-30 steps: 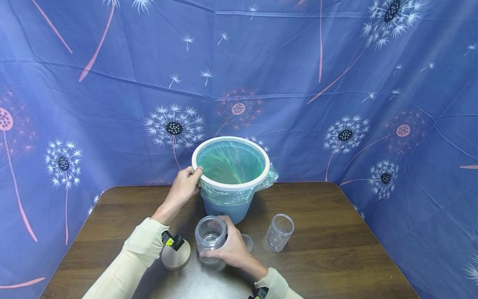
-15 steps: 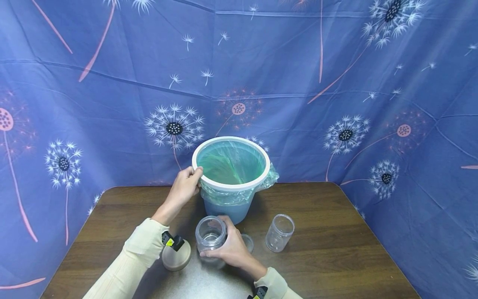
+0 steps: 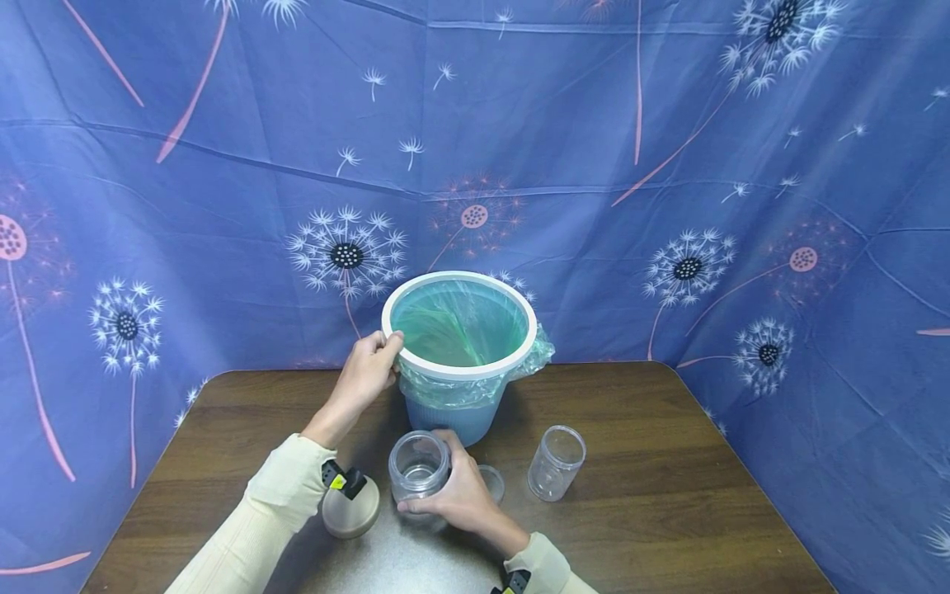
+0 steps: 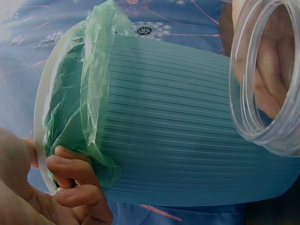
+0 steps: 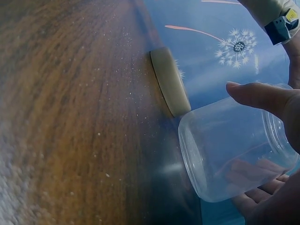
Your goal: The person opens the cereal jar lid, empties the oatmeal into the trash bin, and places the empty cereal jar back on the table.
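Observation:
My left hand pinches the white rim of a blue ribbed trash can on its left side. A green plastic bag lines the can and folds over its outside below the rim. In front of the can, my right hand grips a clear, wide-mouthed jar from its right side, thumb toward me. Through its wall, in the right wrist view, the jar shows nothing inside but the fingers behind it. Its mouth is uncovered.
A beige round lid lies left of the jar. To the right stands a second clear jar, uncovered. A clear disc-shaped lid lies partly behind my right hand. Blue patterned cloth hangs around the brown wooden table.
Almost nothing differs. The jar in my right hand has shifted very slightly; my left hand and the trash can stay where they were.

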A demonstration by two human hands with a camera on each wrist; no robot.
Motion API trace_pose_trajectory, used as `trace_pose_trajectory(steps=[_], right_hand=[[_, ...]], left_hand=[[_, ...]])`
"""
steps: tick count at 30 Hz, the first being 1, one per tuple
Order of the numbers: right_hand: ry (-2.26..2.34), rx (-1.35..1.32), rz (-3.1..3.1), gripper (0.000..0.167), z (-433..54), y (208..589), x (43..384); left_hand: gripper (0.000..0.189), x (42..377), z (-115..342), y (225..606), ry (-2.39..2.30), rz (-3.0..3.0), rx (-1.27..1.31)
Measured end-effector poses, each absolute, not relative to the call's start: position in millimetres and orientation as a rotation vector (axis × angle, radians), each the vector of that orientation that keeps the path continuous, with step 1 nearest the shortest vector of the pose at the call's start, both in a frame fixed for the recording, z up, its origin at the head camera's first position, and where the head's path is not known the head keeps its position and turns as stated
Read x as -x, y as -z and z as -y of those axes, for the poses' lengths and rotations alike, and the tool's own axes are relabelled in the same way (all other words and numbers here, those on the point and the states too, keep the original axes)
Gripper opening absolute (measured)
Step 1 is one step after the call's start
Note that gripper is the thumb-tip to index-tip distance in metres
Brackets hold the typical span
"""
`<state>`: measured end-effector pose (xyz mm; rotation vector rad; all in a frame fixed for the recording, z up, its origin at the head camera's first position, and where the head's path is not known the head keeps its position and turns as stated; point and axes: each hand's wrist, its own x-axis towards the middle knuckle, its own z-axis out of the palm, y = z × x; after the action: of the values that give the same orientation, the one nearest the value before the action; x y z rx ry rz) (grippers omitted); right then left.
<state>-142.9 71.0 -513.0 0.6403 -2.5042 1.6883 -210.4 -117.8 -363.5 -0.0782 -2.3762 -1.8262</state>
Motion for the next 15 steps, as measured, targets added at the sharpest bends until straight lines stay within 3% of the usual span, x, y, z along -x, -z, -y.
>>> trace_pose_trajectory(steps=[15], right_hand=[[-1.71, -0.653, 2.513, 0.095, -71.1, 518.9, 144.4]], left_hand=[[0.037, 210.7, 117.3, 363.8, 1.85, 2.365, 0.089]])
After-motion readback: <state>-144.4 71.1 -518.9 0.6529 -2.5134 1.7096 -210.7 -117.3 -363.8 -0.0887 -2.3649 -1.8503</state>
